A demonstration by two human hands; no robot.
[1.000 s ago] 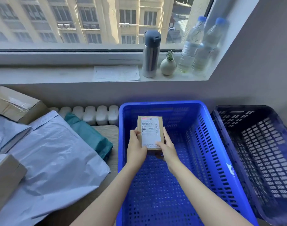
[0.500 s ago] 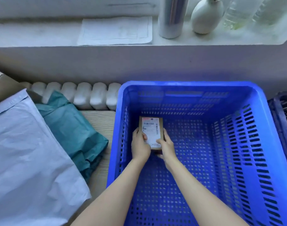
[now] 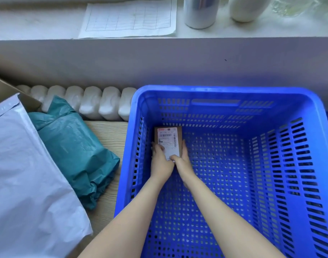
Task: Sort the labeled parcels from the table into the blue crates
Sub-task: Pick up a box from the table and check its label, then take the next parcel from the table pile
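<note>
Head cam, looking steeply down, close over blue crate point(image 3: 224, 90) (single view)

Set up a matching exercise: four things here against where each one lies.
Things:
1 box
2 teal bag
3 sheet
4 mailer

Places:
A on the sill
B in the crate, far left corner
C on the table, beside the crate
D far left, left of the teal bag

Pairs: 1-B, 2-C, 3-A, 4-D

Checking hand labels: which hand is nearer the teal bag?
Left. The left hand grips the parcel just past the crate wall from the teal bag; the right hand grips the parcel's far side.
</note>
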